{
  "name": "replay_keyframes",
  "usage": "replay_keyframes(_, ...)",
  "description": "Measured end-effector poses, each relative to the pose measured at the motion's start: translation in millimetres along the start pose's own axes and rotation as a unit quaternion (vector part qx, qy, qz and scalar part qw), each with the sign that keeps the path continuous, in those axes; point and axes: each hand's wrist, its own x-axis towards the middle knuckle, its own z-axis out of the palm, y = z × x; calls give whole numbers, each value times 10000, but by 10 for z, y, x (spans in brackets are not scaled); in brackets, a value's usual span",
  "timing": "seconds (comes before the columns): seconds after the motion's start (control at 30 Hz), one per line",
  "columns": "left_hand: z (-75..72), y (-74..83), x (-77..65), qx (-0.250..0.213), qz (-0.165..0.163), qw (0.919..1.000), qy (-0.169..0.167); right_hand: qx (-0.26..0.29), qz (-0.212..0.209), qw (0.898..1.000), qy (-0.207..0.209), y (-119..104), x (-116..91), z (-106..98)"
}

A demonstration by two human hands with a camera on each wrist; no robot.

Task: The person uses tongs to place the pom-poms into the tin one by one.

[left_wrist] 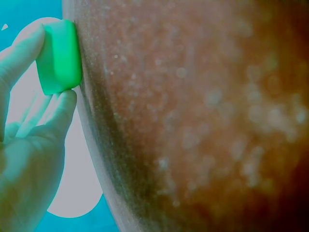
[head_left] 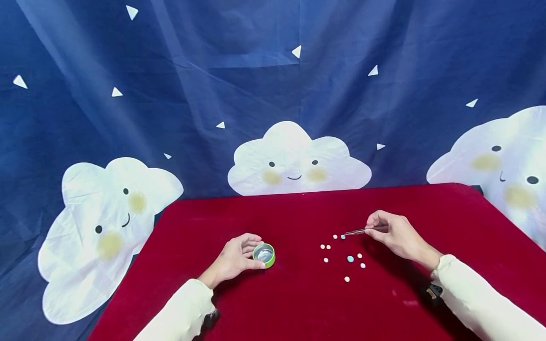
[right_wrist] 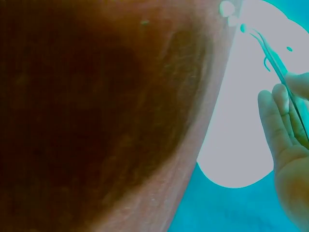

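On the left of the red cloth, my left hand (head_left: pixel 234 258) grips a small round green tin (head_left: pixel 269 264) between thumb and fingers. The tin is uncovered, and its silvery inside faces up; the left wrist view shows its green side wall (left_wrist: pixel 60 58). My right hand (head_left: pixel 396 234) pinches a pair of metal tweezers (head_left: pixel 356 232), which point left. Right at the tweezer tips is a small turquoise bead (right_wrist: pixel 243 28), seen close to a pale bead (head_left: pixel 335 237). Nearer to me lies a larger turquoise bead (head_left: pixel 350 259).
Several pale beads (head_left: pixel 326 260) lie scattered between the two hands on the red cloth (head_left: pixel 294 303) covering the table. Behind the table hangs a blue curtain (head_left: pixel 256 94) with white clouds and triangles.
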Motion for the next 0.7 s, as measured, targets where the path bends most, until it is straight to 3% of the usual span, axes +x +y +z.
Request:
replay_keyframes(0.4, -7, 14, -4, 25, 27, 10000, 28, 132, -99, 9999, -44, -183, 82, 62)
replay_keyframes(0.7, -3, 11, -7, 341, 103, 9993, 80, 402, -151, 9988, -217, -365, 159, 196)
